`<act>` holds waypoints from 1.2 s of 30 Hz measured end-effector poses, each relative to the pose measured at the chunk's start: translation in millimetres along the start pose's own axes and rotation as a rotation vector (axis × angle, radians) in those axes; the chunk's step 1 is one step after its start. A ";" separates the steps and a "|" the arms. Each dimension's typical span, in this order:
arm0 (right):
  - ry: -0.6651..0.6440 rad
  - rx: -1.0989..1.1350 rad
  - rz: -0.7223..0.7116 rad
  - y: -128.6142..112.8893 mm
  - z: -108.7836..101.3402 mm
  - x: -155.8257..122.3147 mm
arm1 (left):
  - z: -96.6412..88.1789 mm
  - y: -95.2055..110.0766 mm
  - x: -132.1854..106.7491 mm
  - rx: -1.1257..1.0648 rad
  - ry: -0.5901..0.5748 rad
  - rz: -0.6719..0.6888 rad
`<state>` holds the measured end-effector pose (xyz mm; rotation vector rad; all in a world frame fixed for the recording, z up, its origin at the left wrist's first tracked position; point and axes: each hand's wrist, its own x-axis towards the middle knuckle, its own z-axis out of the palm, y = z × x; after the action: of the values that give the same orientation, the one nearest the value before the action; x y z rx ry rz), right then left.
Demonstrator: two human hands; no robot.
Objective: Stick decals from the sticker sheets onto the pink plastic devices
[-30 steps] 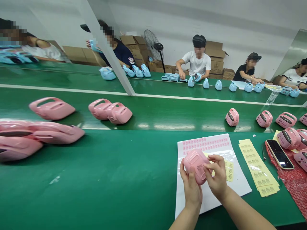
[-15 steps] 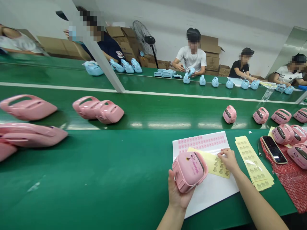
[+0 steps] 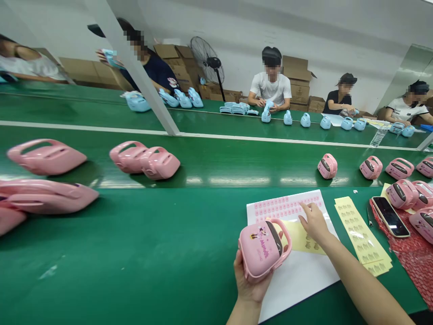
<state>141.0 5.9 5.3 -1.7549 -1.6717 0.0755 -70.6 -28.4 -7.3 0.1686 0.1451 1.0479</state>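
Observation:
My left hand [image 3: 250, 286] grips a small pink handled case [image 3: 259, 253] from below. Its flat face, printed with a cartoon figure and lettering, tilts up toward me, and a dark glossy panel shows beside the handle. To its right, my right hand [image 3: 314, 223] hovers over a white sheet [image 3: 287, 284] with rows of small pink stickers [image 3: 286, 205]. Thumb and index finger stand apart there, with nothing visible between them. A yellow sticker sheet [image 3: 297, 230] with dark printed marks lies on the white sheet, partly hidden behind the case and my right hand.
More yellow sticker strips [image 3: 361, 234] lie at the right, beside a phone [image 3: 390, 216] on red bubble wrap [image 3: 411, 262]. Pink cases [image 3: 328, 166] stand along the green belt [image 3: 237, 164]. Several people sit across it with light-blue cases [image 3: 305, 120]. A grey post [image 3: 135, 67] rises at left.
My right hand has moved slightly up and left, from the yellow sheet toward the pink stickers, and its fingers have parted. My left hand has turned the case, bringing its dark panel into view.

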 end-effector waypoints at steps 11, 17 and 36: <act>-0.017 0.296 0.147 -33.2 22.9 60.3 | -15.0 2.5 3.6 0.049 -0.171 0.077; 0.009 0.682 0.266 -62.5 -10.2 14.3 | 0.1 -3.0 11.6 -0.004 -0.137 0.133; 0.122 1.028 0.366 -109.3 -27.6 -39.2 | 39.7 -31.2 10.9 -0.028 -0.131 0.117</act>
<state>54.8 -49.9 66.0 -1.1769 -0.8999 0.8182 -30.9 -36.9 24.6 0.2216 0.0023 1.1514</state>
